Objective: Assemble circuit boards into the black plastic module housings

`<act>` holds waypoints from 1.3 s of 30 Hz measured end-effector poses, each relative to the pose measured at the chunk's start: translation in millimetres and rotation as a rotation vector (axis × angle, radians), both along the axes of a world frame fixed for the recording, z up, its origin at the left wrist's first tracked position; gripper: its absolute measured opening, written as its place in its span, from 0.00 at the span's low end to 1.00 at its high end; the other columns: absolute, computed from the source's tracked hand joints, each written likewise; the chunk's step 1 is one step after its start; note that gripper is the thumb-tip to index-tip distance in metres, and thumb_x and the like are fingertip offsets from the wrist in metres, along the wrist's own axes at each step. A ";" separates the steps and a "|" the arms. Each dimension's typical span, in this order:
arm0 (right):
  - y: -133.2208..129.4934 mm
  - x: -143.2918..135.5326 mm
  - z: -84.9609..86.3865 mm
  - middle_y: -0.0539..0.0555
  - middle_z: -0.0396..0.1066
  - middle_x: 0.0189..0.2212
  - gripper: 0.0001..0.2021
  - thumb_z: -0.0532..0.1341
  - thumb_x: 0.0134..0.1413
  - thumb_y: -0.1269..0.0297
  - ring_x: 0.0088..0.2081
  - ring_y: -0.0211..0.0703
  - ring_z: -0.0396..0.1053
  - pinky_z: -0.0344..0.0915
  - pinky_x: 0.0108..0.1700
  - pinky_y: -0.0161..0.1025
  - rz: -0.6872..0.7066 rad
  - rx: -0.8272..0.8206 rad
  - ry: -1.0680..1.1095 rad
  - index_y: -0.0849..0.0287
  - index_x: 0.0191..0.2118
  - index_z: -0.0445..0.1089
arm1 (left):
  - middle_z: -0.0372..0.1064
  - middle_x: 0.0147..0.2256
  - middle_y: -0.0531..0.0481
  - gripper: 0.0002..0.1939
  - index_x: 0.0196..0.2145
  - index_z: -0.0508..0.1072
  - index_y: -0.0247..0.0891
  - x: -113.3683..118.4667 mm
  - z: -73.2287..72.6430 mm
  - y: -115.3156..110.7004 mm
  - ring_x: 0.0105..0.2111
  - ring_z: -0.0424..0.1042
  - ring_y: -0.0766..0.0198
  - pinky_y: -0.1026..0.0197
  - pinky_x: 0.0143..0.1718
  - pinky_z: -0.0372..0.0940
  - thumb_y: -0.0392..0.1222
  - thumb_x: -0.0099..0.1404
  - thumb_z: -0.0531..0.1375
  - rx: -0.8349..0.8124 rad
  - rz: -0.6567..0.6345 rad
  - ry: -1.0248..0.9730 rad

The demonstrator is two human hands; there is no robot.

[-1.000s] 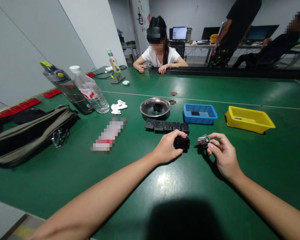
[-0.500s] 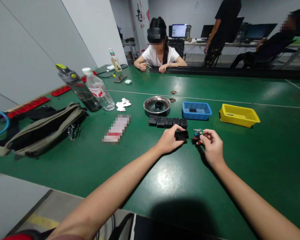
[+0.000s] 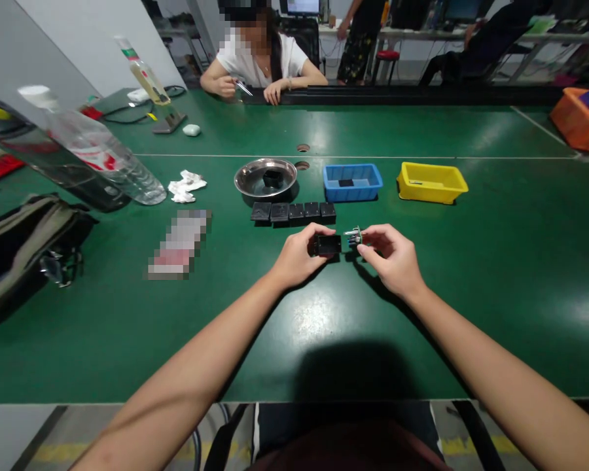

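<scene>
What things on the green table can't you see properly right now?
All in the head view:
- One end of the black case: hidden by the left hand.
- Part of the little wired piece: behind the right hand's fingers.
- The bag: cut off by the left edge.
- The orange basket: cut off by the right edge.
- The flat thing: blurred by big squares.
- The bit in the yellow tray: too small.

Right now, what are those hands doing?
The left hand grips a small black plastic case, open side showing. The right hand pinches a little circuit board with metal and blue parts, close beside the case but not in it. Behind them, five black plastic pieces sit in a row, before a round shiny metal bowl.
</scene>
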State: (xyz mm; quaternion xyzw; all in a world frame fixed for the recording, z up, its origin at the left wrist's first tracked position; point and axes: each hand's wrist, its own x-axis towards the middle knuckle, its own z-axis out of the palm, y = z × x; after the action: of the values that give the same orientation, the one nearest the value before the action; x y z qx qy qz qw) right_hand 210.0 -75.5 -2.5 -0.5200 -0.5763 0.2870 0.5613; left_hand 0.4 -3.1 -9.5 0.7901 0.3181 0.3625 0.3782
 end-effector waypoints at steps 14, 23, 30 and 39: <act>-14.5 0.4 14.7 0.58 0.73 0.42 0.10 0.62 0.62 0.69 0.43 0.46 0.74 0.75 0.45 0.44 0.126 0.431 -0.697 0.53 0.47 0.76 | 0.78 0.47 0.43 0.16 0.50 0.74 0.36 -0.6 12.0 -8.8 0.48 0.78 0.59 0.58 0.51 0.71 0.40 0.65 0.64 0.300 -0.113 0.090; -14.5 -0.7 14.5 0.57 0.72 0.42 0.09 0.62 0.63 0.65 0.44 0.47 0.73 0.74 0.48 0.45 0.143 0.385 -0.654 0.53 0.47 0.76 | 0.76 0.47 0.42 0.16 0.51 0.73 0.37 -1.0 14.0 -11.6 0.47 0.76 0.57 0.54 0.50 0.70 0.40 0.66 0.63 0.408 -0.121 0.074; -12.9 0.1 17.1 0.56 0.74 0.38 0.07 0.61 0.65 0.65 0.39 0.45 0.73 0.73 0.44 0.43 0.099 0.405 -0.571 0.54 0.40 0.78 | 0.74 0.46 0.43 0.18 0.52 0.73 0.38 -0.1 22.0 -17.4 0.47 0.74 0.56 0.53 0.51 0.69 0.43 0.65 0.65 0.409 -0.142 0.079; -15.5 -6.6 14.0 0.54 0.77 0.36 0.04 0.64 0.61 0.64 0.40 0.45 0.75 0.73 0.44 0.43 0.108 0.231 -0.323 0.54 0.35 0.76 | 0.78 0.46 0.43 0.18 0.49 0.74 0.37 2.5 24.4 -26.0 0.46 0.78 0.58 0.57 0.51 0.70 0.45 0.64 0.67 0.280 -0.118 0.013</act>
State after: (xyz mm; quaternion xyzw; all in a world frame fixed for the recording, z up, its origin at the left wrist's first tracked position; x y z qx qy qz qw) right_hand 203.4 -91.0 11.5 -0.4599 -0.7149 0.1615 0.5014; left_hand 2.9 -29.2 14.8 0.8548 0.2201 0.3755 0.2827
